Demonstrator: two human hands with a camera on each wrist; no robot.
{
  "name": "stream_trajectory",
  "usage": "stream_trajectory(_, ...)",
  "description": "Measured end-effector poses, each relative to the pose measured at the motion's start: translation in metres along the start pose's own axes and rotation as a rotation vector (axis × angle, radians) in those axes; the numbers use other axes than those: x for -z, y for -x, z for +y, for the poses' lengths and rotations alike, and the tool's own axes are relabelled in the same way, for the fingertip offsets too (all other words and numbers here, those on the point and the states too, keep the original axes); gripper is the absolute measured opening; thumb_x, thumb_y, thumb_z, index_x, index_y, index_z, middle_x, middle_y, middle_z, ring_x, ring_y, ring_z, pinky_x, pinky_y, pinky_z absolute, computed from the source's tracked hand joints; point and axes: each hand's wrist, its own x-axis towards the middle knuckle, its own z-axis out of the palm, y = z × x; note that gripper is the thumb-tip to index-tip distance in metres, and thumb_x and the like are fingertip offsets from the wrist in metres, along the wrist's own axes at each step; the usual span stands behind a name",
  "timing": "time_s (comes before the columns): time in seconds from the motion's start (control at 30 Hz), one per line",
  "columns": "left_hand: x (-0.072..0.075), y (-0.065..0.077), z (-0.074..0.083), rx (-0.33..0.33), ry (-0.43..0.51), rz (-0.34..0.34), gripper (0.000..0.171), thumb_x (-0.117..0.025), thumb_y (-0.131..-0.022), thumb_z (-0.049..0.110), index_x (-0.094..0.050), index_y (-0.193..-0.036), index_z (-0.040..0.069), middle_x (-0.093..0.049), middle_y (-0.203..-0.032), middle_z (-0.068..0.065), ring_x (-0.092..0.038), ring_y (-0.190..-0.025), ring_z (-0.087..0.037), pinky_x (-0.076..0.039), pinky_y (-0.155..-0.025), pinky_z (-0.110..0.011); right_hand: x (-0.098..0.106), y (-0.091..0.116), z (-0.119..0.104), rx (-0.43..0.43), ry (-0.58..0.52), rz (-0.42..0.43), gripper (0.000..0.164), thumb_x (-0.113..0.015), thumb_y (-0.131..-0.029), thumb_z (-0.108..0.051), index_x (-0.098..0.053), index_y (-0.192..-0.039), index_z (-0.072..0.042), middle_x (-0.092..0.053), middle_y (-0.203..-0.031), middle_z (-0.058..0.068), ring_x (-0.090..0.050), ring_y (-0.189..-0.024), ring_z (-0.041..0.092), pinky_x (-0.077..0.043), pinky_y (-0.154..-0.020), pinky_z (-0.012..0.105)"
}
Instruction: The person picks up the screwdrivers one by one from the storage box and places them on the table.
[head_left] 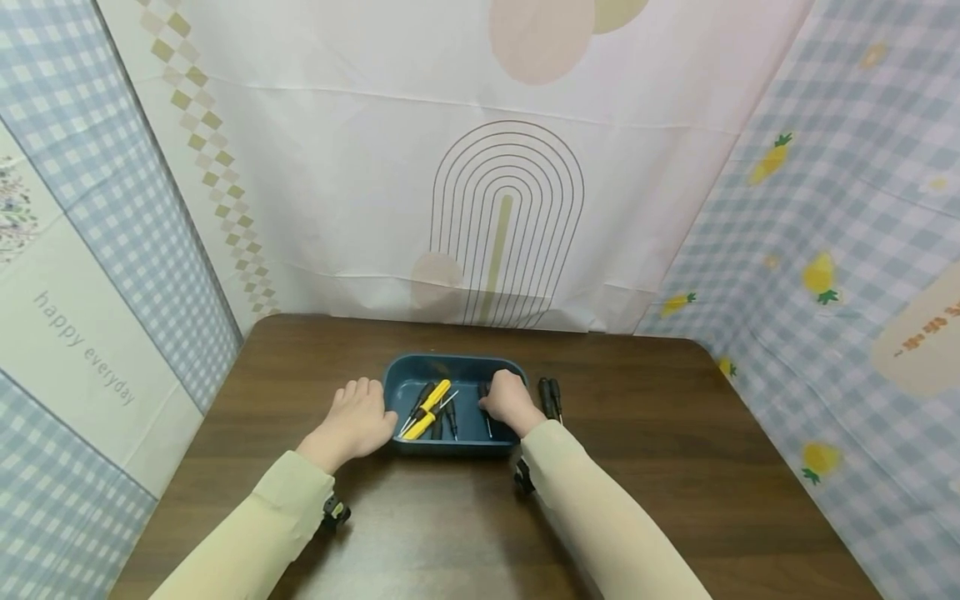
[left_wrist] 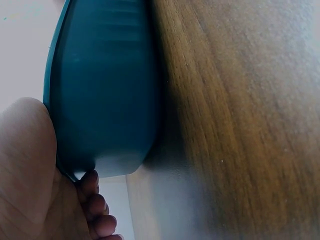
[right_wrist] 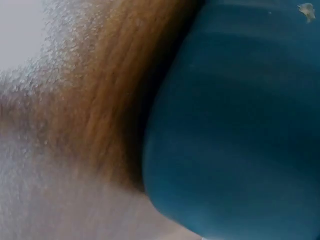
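Observation:
A dark blue-green plastic bin (head_left: 457, 447) stands on the table. My left hand (head_left: 360, 419) grips its left rim, thumb over the edge and fingertips outside the wall, as the left wrist view shows. Inside the bin, toward its left, lie several screwdrivers with yellow (head_left: 420, 427) or black handles. Reaching over the right side, my right hand (head_left: 510, 402) pinches a black-handled screwdriver (head_left: 484, 389) whose shaft points down toward the bin floor; the hand partly covers it. The right wrist view has only the bin's outer wall (right_wrist: 230, 125) and tabletop, without the fingers.
Two black-handled screwdrivers (head_left: 550, 396) lie side by side on the table, just right of the bin. The brown wooden tabletop (head_left: 645, 433) extends around it. Patterned cloths hang behind (head_left: 337, 183) and along both sides.

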Motion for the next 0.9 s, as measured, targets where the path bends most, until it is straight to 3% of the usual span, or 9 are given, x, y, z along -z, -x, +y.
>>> stream_trajectory(0.27, 0.0, -0.001, 0.001, 0.006, -0.007, -0.007, 0.049, -0.052, -0.089, 0.033, -0.048, -0.116, -0.008, -0.044, -0.099, -0.013, -0.039, -0.095, -0.031, -0.033, -0.086, -0.048, -0.001, -0.002, 0.003, 0.02, -0.026, -0.028, 0.048, -0.065, -0.088, -0.01, -0.036, -0.051, -0.015, -0.025, -0.046, -0.003, -0.026, -0.039, 0.012, -0.029, -0.041, 0.028)
stream_trajectory(0.6, 0.002, 0.0, 0.002, 0.003, -0.012, -0.002, 0.048, -0.052, -0.089, 0.032, -0.048, -0.115, -0.008, -0.045, -0.099, -0.014, -0.04, -0.095, -0.032, -0.033, -0.087, -0.049, 0.001, 0.0, 0.002, -0.007, -0.088, -0.062, 0.046, -0.063, -0.087, -0.012, -0.035, -0.051, -0.015, -0.026, -0.048, -0.004, -0.028, -0.04, 0.012, -0.028, -0.042, 0.027)
stream_trajectory(0.73, -0.001, -0.001, 0.001, 0.01, -0.007, -0.002, 0.05, -0.053, -0.089, 0.033, -0.047, -0.118, -0.008, -0.045, -0.102, -0.015, -0.04, -0.096, -0.033, -0.033, -0.088, -0.049, 0.008, 0.003, 0.004, 0.012, -0.262, -0.075, 0.034, -0.062, -0.088, -0.01, -0.044, -0.059, -0.01, -0.036, -0.055, -0.001, -0.041, -0.044, 0.012, -0.034, -0.044, 0.027)
stream_trajectory(0.83, -0.001, -0.001, 0.001, 0.016, -0.003, -0.001, 0.051, -0.053, -0.09, 0.033, -0.047, -0.118, -0.008, -0.045, -0.102, -0.015, -0.04, -0.097, -0.033, -0.033, -0.088, -0.05, 0.016, 0.005, 0.008, 0.022, -0.486, -0.121, 0.009, -0.062, -0.089, -0.008, -0.059, -0.087, 0.001, -0.053, -0.077, 0.007, -0.06, -0.06, 0.016, -0.051, -0.056, 0.031)
stream_trajectory(0.9, -0.001, 0.0, 0.002, 0.018, 0.002, -0.001, 0.051, -0.053, -0.089, 0.033, -0.047, -0.118, -0.009, -0.045, -0.102, -0.015, -0.04, -0.097, -0.033, -0.033, -0.088, -0.05, 0.022, 0.005, 0.011, 0.016, -0.636, -0.166, 0.024, -0.062, -0.09, -0.007, -0.056, -0.11, 0.005, -0.058, -0.095, 0.015, -0.066, -0.075, 0.021, -0.055, -0.071, 0.037)
